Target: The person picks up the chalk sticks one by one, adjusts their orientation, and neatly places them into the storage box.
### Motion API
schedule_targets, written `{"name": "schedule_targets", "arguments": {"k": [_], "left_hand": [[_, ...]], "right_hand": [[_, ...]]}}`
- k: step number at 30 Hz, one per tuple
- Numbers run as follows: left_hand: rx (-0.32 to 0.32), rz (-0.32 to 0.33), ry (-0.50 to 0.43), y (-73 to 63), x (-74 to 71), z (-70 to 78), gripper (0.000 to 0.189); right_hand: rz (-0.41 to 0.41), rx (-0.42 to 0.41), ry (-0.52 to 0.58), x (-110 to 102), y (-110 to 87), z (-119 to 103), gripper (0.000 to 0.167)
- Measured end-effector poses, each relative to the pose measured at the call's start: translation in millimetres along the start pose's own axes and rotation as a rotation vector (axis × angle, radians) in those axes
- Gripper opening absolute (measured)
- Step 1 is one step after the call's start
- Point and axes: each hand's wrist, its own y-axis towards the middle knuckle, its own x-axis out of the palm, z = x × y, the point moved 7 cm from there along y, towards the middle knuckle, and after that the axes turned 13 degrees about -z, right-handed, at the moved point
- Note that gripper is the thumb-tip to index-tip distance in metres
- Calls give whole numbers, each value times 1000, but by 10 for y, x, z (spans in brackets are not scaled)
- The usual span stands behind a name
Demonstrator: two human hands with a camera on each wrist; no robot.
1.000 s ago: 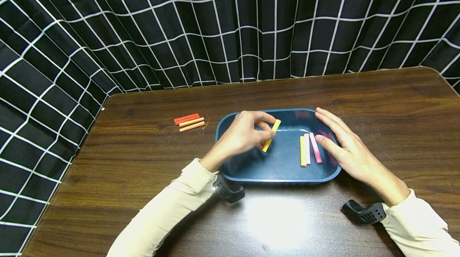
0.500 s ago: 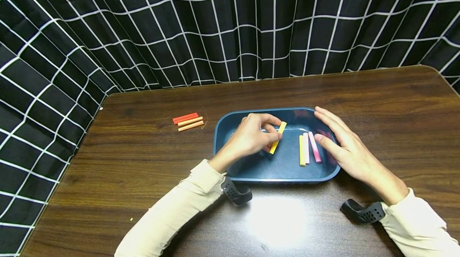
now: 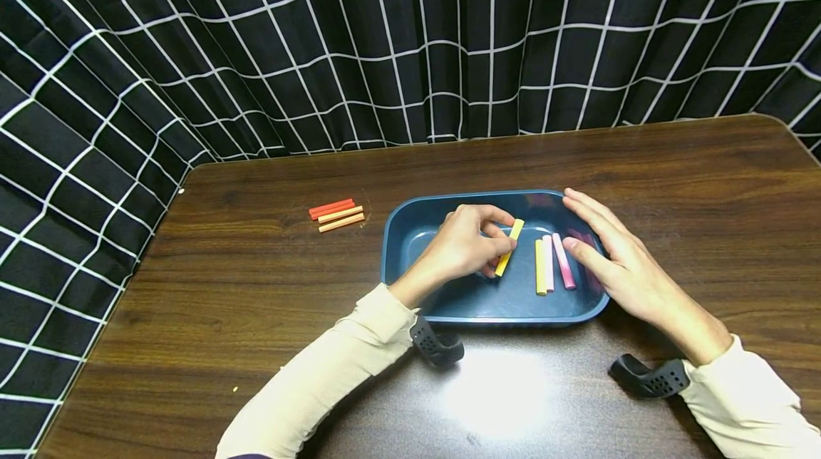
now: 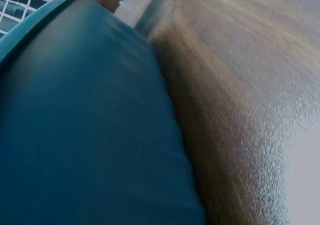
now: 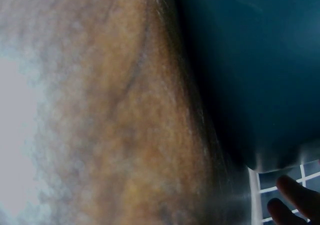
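In the head view my left hand (image 3: 467,245) pinches a yellow stick of chalk (image 3: 503,264) between thumb and fingers, tilted over the floor of a blue plastic tray (image 3: 494,302). To its right a second yellow chalk (image 3: 541,270) lies beside a pale pink chalk (image 3: 548,259), with a deeper pink chalk (image 3: 565,266) slightly slanted near them. My right hand (image 3: 618,266) rests at the tray's right end, fingers extended along the rim and thumb reaching inside near the pink chalk. Both wrist views mostly show the tray's outer wall (image 4: 100,125) and the table.
Left of the tray, red chalks (image 3: 331,207) and orange chalks (image 3: 341,223) lie together on the brown wooden table (image 3: 244,288). A tiny pale crumb (image 3: 235,389) is on the table at front left. Behind hangs a black curtain (image 3: 385,38) with white grid lines.
My left hand has moved right across the tray with the yellow chalk, closer to the chalks lying inside. My right hand has stayed at the tray's right end.
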Motion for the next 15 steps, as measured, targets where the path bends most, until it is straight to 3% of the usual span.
{"name": "schedule_targets", "arguments": {"k": [7,15], "left_hand": [[-39,-20,-24,21,49,-48,33],[-32,-33,-35,37,109,-72,33]], "right_hand": [[-18,16,24,1,5,9,59],[-21,25,30,8,10,11,59]]}}
